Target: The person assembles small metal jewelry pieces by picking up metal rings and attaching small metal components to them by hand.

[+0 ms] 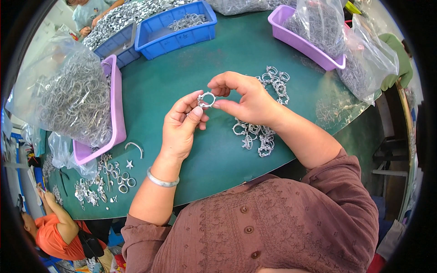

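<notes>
A silver-coloured metal ring (207,93) with small raised bits on its left side is pinched between the thumb and fingers of my left hand (182,119). Close to the ring's right side is my right hand (242,96), thumb and index finger apart around a gap; whether the thumb tip touches the ring I cannot tell. Beneath and beyond my right wrist lies a loose pile of similar silver rings (253,132), partly hidden by the forearm. Left of my left forearm, several small rings, a star-shaped piece (129,164) and other silver pieces (91,190) are scattered.
On the green tabletop (182,68) a purple basket (119,113) holds a bag of metal rings (75,93) at left. Blue bins (182,43) stand at the back, another purple basket (305,44) at back right. A curved silver piece (136,148) lies near the left basket. Other people sit nearby.
</notes>
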A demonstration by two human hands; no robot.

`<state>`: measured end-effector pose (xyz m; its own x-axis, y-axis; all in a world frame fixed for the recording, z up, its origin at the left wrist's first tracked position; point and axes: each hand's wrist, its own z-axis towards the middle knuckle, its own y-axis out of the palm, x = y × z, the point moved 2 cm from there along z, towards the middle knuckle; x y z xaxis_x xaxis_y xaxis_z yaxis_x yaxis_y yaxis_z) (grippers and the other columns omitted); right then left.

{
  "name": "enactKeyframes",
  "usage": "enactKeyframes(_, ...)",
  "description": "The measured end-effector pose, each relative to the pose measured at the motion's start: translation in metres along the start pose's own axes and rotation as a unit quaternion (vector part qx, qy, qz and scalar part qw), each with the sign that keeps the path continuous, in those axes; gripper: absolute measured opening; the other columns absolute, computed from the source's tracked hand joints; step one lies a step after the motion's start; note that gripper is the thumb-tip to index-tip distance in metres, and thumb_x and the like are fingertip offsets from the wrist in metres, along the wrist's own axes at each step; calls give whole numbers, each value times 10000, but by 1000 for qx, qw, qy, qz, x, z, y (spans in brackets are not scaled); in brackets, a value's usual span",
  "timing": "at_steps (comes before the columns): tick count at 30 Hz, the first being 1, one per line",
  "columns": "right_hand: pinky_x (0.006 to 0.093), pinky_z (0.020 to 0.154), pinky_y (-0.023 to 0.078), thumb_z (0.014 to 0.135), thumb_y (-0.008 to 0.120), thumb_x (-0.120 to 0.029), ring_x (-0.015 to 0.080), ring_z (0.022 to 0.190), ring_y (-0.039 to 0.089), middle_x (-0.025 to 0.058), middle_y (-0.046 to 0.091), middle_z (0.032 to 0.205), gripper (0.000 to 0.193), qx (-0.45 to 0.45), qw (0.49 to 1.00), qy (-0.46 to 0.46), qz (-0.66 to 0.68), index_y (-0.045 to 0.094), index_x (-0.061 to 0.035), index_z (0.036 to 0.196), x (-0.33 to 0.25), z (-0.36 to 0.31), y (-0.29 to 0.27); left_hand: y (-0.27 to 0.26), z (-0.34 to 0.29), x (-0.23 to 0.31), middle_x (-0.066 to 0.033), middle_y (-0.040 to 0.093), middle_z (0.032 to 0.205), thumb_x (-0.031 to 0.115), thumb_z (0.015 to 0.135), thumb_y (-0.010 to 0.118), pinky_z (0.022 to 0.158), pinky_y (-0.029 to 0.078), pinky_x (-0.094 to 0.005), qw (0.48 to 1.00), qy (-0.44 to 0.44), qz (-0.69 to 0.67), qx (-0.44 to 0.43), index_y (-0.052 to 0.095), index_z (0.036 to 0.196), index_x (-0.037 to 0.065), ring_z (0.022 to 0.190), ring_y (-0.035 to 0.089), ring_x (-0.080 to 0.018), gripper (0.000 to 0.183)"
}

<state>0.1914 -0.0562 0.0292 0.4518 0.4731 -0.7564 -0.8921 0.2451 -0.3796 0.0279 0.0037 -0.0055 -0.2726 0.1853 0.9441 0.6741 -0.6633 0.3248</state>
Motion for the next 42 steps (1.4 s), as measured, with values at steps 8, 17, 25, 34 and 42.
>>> enactKeyframes(8, 266, 666, 483, 738, 642, -26, 143, 740, 595, 77, 613, 811, 276, -20, 999, 15, 30, 539, 2, 992, -1, 2, -4, -2, 1, -2, -71, 579, 1006, 142, 899, 485, 684, 503, -267, 989, -44, -138, -36, 493, 1145, 36, 842, 580, -161, 269)
enactKeyframes(17, 212, 642, 440, 838, 544, -72, 47, 733, 520, 9, 584, 800, 173, -2, 983, 179, -31, 571, 18, 983, 13, 14, -48, -8, 2, -6, -119, 570, 1061, 208, 914, 445, 718, 503, -316, 943, -122, -302, -71, 524, 1082, 16, 894, 584, -220, 267)
enactKeyframes(25, 333, 671, 462, 767, 540, -63, 260, 748, 583, 129, 614, 827, 157, -12, 951, 122, -285, 619, -9, 891, 36, 13, -70, -14, 4, -6, -164, 542, 1125, 219, 895, 431, 728, 518, -363, 922, -127, -354, -93, 500, 1121, 10, 955, 571, -290, 315)
enactKeyframes(34, 382, 772, 443, 752, 574, -139, 281, 862, 554, 100, 602, 831, 143, -129, 883, 172, -416, 635, -52, 848, 60, 9, -59, -14, 5, -7, -148, 535, 1116, 216, 894, 439, 721, 530, -372, 906, -148, -375, -132, 472, 1194, 38, 1005, 550, -311, 349)
enactKeyframes(42, 352, 696, 460, 736, 607, -130, 268, 779, 564, 90, 588, 800, 124, -101, 929, 141, -327, 636, -52, 829, 54, 15, -56, -8, 2, -5, -109, 550, 990, 171, 895, 462, 718, 539, -359, 958, -143, -241, -61, 483, 1170, 6, 944, 569, -274, 322)
